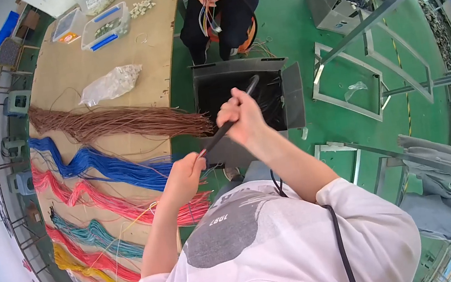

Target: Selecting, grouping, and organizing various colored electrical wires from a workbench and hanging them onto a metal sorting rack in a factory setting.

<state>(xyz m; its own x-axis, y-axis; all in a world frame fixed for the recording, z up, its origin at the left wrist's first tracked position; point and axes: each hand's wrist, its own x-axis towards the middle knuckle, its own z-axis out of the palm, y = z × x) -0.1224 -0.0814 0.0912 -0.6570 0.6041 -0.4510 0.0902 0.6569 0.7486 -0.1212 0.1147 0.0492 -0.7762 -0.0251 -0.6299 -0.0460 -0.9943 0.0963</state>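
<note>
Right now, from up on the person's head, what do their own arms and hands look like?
Both the left hand and the right hand are bare, with no gloves showing. The forearms are uncovered too. Short, loose white sleeves cover the upper arms, part of a white T-shirt with a dark grey print. A black cord crosses the shirt near the right sleeve.

Bears, on a long tan wooden tabletop (68, 65), a thick brown wire bundle (123, 121), a wavy blue wire bundle (107, 166), a pinkish-red wire bundle (94, 195), a teal wire bundle (90, 231), a red wire bundle (88, 253) and a yellow wire bundle (90, 272), laid side by side. Holds farther off a crumpled clear plastic bag (112, 85), a clear plastic box with blue latches (104, 42) and, just beside it, small white pieces (142, 8). Carries, on the green floor (291, 32), an open grey box (329, 17) and a pale rectangular metal frame (348, 108).
</note>
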